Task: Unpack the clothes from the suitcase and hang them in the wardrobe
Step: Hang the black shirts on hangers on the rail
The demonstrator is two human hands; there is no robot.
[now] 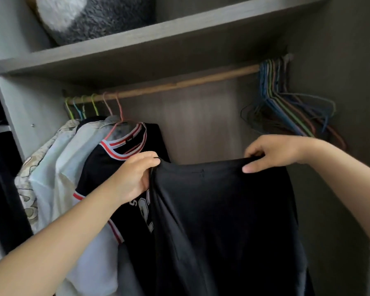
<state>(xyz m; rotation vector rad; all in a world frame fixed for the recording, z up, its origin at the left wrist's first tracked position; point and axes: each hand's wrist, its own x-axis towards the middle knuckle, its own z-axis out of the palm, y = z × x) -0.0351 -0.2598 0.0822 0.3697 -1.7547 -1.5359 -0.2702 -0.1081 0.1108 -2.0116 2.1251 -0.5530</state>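
I hold a plain black garment [222, 221] spread out in front of the open wardrobe. My left hand [135, 178] grips its top left corner and my right hand [273, 152] pinches its top right edge. The cloth hangs down between them, below the wooden rail [179, 84]. A black jersey with red and white trim [124, 159] hangs on a pink hanger just left of the held garment. Further left hang several pale shirts [58, 167]. The suitcase is out of view.
A bunch of empty coloured wire hangers [286, 107] hangs at the rail's right end. A grey shelf [158, 35] above the rail carries a fluffy grey and white cushion [94, 16]. The wardrobe's right wall [340, 82] stands close to my right arm.
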